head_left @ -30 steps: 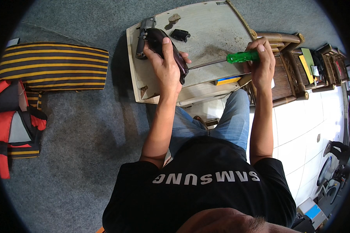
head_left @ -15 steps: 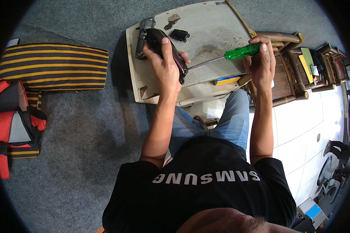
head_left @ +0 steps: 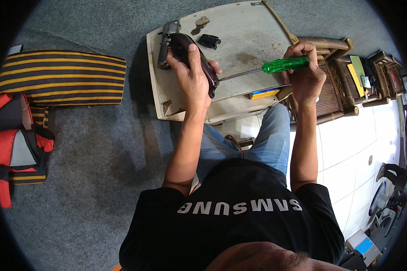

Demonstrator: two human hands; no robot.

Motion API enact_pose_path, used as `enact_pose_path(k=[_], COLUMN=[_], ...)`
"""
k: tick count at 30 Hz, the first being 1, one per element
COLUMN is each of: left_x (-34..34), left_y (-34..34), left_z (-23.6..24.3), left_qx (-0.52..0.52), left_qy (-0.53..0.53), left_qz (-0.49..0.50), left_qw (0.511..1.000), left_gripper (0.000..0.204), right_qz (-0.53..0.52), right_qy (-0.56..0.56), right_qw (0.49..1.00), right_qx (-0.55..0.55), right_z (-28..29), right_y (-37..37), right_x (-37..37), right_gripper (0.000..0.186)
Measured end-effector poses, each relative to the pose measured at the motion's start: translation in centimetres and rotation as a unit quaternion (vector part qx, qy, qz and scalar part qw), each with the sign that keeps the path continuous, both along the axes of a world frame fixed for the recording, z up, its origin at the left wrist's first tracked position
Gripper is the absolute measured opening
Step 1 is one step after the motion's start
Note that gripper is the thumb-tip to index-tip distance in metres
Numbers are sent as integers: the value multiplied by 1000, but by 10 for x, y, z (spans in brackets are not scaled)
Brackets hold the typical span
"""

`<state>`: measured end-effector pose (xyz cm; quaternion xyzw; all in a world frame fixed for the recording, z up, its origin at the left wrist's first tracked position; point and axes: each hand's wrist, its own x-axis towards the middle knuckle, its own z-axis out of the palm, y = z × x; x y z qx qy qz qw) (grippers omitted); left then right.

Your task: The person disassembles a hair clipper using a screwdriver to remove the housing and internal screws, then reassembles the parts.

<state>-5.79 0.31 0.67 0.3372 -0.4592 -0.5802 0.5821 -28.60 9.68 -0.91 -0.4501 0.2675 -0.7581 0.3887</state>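
Observation:
My left hand (head_left: 193,81) is wrapped round a dark maroon, curved device (head_left: 205,64) shaped like a hair clipper, held tilted above the table. My right hand (head_left: 306,77) grips a screwdriver (head_left: 285,64) by its clear green handle. Its thin metal shaft runs leftward, and the tip meets the lower end of the maroon device; the exact contact point is too small to make out. Behind the device, at the table's left edge, lies a grey and black object (head_left: 167,45), partly covered. A small black plastic piece (head_left: 209,41) rests on the tabletop beside it.
The pale wooden table (head_left: 239,22) has dark smudges and an open shelf with a yellow and blue item (head_left: 264,93). Bamboo furniture (head_left: 328,90) stands close on the right. On the left, a striped cushion (head_left: 63,77) and red-black cloth (head_left: 13,144) lie on grey carpet.
My right hand has turned, its fingers curling further round the screwdriver handle, which has shifted slightly right and changed its slant. My left hand and the maroon device have stayed put.

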Motion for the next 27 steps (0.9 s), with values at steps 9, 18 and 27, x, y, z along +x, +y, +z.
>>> enact_pose_path(k=[9,18,27], left_x=[1,0,0], left_y=[0,0,0], left_z=[0,1,0], left_qx=[3,2,3], left_qy=[0,0,0], left_qz=[-5,-4,-5], left_qw=[1000,1000,1000], left_gripper=[57,58,60], right_qz=[-132,-210,-76], right_qy=[103,152,24], right_qw=[985,964,994], right_qx=[49,62,75], right_z=[-6,1,3], right_y=[2,-1,2], right_x=[3,15,6], right_gripper=[40,43,43])
